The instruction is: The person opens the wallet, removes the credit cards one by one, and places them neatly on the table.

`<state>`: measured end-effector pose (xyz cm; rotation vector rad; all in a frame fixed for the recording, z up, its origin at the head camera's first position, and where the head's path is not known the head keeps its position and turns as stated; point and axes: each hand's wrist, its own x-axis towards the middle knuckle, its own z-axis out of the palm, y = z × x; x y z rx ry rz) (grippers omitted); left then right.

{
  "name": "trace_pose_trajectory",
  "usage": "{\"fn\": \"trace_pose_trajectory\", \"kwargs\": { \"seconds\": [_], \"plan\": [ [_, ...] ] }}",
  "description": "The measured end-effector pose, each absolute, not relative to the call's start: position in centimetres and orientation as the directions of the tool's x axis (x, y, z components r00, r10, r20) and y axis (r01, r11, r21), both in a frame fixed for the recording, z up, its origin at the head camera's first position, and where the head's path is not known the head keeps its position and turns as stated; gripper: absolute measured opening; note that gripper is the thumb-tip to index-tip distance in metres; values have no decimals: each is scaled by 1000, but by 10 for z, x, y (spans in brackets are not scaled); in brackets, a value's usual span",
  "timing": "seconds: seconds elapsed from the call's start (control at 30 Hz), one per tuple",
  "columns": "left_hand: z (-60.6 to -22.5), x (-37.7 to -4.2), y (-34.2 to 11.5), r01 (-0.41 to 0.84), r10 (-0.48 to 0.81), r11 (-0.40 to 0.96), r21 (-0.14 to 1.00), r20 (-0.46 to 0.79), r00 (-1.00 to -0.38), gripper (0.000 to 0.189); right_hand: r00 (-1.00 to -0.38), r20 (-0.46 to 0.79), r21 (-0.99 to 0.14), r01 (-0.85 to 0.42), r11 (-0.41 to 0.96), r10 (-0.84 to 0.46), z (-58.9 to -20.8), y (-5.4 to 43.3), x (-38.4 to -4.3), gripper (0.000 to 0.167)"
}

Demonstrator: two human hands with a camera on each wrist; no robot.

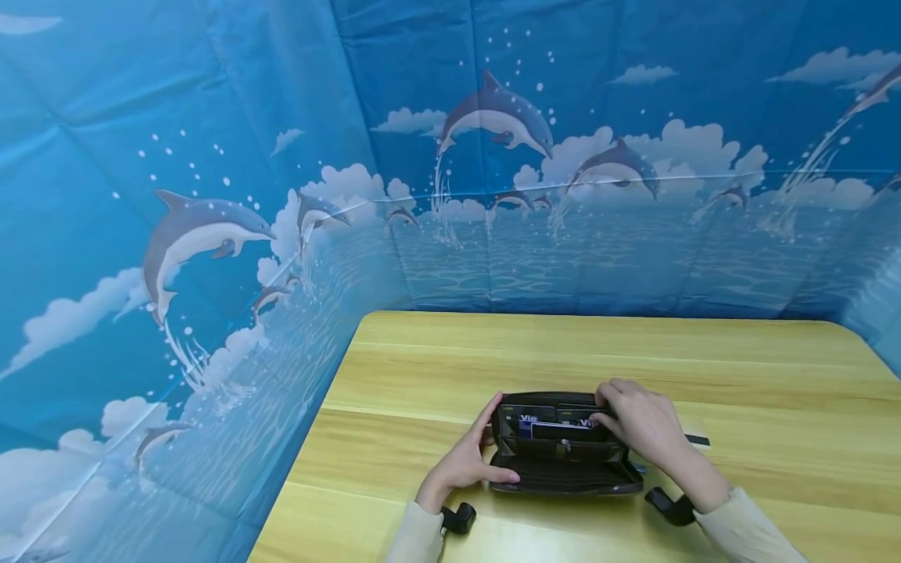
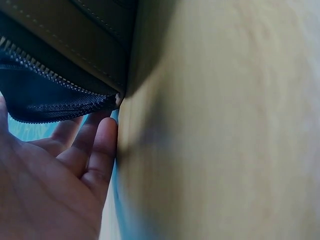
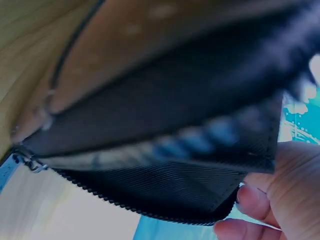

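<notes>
A dark zip-around wallet point(image 1: 563, 478) lies unzipped and spread on the table, its card side tilted up toward me. Dark blue cards point(image 1: 526, 421) printed "Vip" stick out of its slots. My left hand point(image 1: 468, 461) holds the left side, thumb on the lower flap and fingers up along the raised side; the left wrist view has these fingers point(image 2: 102, 145) against the zipped corner. At the upper right edge my right hand point(image 1: 644, 414) grips the wallet, thumb over the inside by a card. Its fingertips point(image 3: 252, 202) show behind the edge in the right wrist view.
The wooden table point(image 1: 394, 375) reaches back to a blue dolphin-print curtain point(image 1: 493, 258), which also hangs along the left. A small white and black flat piece point(image 1: 697, 440) lies just right of my right hand. Black wrist cameras point(image 1: 459, 518) sit at both cuffs.
</notes>
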<state>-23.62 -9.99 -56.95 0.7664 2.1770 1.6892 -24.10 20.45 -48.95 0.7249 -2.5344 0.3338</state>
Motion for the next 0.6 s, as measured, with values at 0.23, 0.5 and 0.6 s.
{"fn": "trace_pose_trajectory", "kwargs": {
  "seconds": [0.23,0.5,0.6],
  "plan": [
    [-569,-236,-101,231,566,177,957,94,-819,116,-847,341,-248,-499,831,-407,-481,206,-241,31],
    [-571,-236,-102,241,577,156,958,110,-810,116,-862,277,-300,-497,814,-425,-480,208,-243,29],
    [-572,-236,-102,242,575,158,957,110,-811,116,-860,265,-300,-504,810,-437,-479,208,-243,30]
  ]
}}
